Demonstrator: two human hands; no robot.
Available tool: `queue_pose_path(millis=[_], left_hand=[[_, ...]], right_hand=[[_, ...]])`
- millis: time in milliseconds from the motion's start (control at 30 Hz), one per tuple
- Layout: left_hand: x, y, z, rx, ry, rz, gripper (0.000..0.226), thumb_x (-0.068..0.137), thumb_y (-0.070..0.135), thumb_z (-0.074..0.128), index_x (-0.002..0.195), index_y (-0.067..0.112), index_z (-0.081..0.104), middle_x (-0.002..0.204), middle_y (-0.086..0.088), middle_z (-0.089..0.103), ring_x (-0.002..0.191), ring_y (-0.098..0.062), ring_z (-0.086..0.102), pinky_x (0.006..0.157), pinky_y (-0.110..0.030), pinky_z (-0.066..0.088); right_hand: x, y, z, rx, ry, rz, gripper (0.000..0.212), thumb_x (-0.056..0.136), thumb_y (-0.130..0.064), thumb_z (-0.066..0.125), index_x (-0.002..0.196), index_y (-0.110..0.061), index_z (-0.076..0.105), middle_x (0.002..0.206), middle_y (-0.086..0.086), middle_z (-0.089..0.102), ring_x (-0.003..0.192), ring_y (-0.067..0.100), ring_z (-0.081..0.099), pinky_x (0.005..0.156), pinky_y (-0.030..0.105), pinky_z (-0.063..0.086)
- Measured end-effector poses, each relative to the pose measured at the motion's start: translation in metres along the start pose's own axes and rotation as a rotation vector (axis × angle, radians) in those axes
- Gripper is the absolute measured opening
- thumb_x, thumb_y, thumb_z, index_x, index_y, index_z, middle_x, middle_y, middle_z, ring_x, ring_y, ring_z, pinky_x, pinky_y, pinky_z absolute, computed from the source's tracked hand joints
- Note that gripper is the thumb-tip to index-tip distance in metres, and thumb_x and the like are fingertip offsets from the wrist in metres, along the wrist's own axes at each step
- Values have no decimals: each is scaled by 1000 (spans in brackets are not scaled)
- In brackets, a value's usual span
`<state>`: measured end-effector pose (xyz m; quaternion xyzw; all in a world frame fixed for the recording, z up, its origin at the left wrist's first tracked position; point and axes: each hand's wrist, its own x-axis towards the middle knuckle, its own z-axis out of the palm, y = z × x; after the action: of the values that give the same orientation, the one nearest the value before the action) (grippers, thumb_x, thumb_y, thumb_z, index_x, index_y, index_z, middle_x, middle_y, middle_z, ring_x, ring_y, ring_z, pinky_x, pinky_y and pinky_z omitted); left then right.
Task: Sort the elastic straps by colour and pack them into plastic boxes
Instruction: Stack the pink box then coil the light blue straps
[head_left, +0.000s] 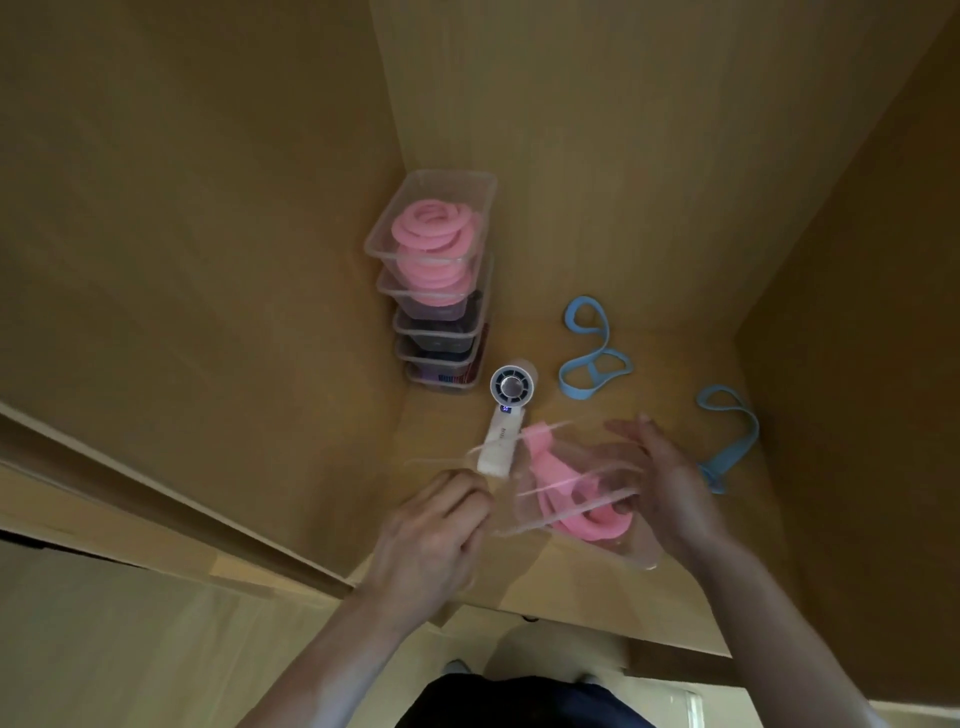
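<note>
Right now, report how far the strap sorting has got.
Done: a stack of boxes in the corner, top ones holding pink straps. In hand: the left hand and right hand work on a clear box of more pink straps; blur hides any lid. Left: two blue straps lie loose on the table.
</note>
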<state>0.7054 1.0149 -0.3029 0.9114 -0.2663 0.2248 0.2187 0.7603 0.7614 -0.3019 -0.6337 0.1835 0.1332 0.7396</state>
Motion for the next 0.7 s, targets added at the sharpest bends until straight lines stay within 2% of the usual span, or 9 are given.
queue_pose_path(millis=[67,133,167,233,300,367,433,533,700], left_hand=[[11,-1,9,-53,-14,49,17,86,-5,66,81,10,62,95,2,62,86,-18,62,68,-29,50],[25,-5,19,-109,5,-5,14,84,0,70,88,12,63,108,5,61,95,-14,63,74,-26,51],[33,-6,25,-188,16,-110,16,85,9,71,98,15,64,117,9,58,103,-8,61,80,-17,49],[45,-13,41,-476,-40,-370,45,84,20,73,125,25,54,131,16,50,119,3,52,92,-7,40],[55,-24,67,-773,-171,-579,65,86,19,73,141,33,41,137,15,52,126,1,52,104,-19,42],[59,-33,92,-786,-290,-650,68,88,21,72,147,28,40,141,12,53,131,-7,51,110,-29,41],[58,-35,109,-656,-313,-525,57,87,18,71,139,20,49,135,13,51,130,-14,52,109,-24,39],[50,-29,117,-535,-283,-362,50,81,18,74,129,23,61,127,20,44,125,-6,49,106,-19,39],[31,-13,122,-419,-190,-188,34,82,35,69,115,27,70,123,13,60,115,-9,54,100,-21,41]], right_hand=[[6,-4,-5,86,41,7,30,105,-28,47,116,-9,69,95,13,75,61,21,62,58,33,43],[10,-8,-14,139,105,-21,25,100,-3,48,115,1,68,87,16,72,53,19,59,49,27,43],[10,-8,-20,158,152,-28,26,98,3,47,113,1,68,82,15,71,50,17,58,45,24,43],[9,-8,-32,214,236,-38,25,98,3,47,112,0,67,74,9,69,47,14,56,42,22,42],[8,-4,-44,304,297,-34,23,99,2,47,112,0,65,70,7,69,46,12,57,41,22,41],[5,1,-53,372,346,-10,21,100,1,47,111,-3,64,68,4,71,48,11,60,40,19,41],[3,7,-54,399,376,22,18,100,-2,49,108,-7,64,68,0,73,53,9,64,40,18,42],[0,18,-45,350,397,46,15,99,-3,54,105,-9,66,74,1,74,55,11,65,40,20,43],[-4,33,-21,283,396,37,15,98,2,52,104,-8,62,79,10,73,54,17,65,43,23,47]])
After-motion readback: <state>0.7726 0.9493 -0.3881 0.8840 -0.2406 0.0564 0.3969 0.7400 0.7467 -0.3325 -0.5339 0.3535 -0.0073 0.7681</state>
